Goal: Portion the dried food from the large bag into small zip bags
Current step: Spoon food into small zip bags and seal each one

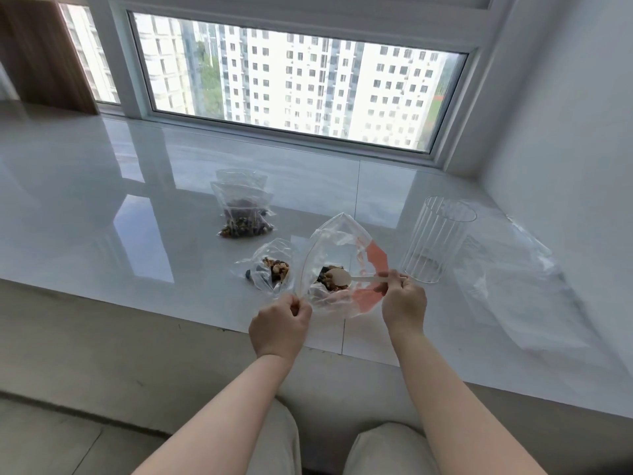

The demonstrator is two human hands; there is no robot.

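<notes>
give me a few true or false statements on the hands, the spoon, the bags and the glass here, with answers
1. The right hand holds a spoon whose bowl is inside the large bag. True.
2. The left hand rests flat on the sill. False: it pinches the large bag's edge.
3. The ribbed glass is full of dried food. False: no food shows in it.
4. A small bag holding some food lies left of the large bag. True.
5. The filled bags lie farther back, toward the window. True.
</notes>
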